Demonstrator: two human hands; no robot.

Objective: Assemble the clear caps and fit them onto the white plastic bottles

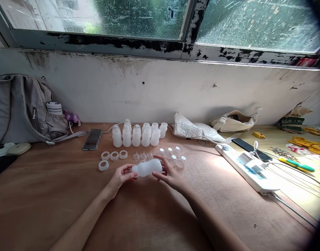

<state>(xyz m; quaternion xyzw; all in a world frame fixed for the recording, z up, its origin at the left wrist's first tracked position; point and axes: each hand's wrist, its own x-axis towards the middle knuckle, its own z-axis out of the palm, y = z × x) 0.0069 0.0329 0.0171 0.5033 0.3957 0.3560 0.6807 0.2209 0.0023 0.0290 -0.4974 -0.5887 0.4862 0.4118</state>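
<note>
And here we are with the frosted bottle (pixel 148 168) lying sideways between our hands, held low over the brown table (pixel 71 209). Our left hand (pixel 124 175) is clamped on its neck end, our right hand (pixel 167 171) closed around its base end, thumb on the near side.

Just beyond, the clear nipples (pixel 136 156) crowd right up behind the bottle, partly hidden by it. Four white rings (pixel 103 165) sit to the left, clear discs (pixel 180 163) to the right, and past them a cluster of upright bottles (pixel 136 136) lines up toward the wall, several under clear domed tops. Their frosted walls don't let us tell what's inside.

Over on the left, a grey backpack (pixel 31 104) carries a striped cup (pixel 54 108) in its side pocket, with a purple toy (pixel 72 117) beside it. Behind, we have a crinkled white pouch (pixel 186 127) and a beige bag (pixel 233 121), its mouth open, contents too dark to make out. Out right, the power strip (pixel 238 168) runs diagonally, loaded with white plugs (pixel 259 168), a black phone (pixel 250 149) near it.
</note>
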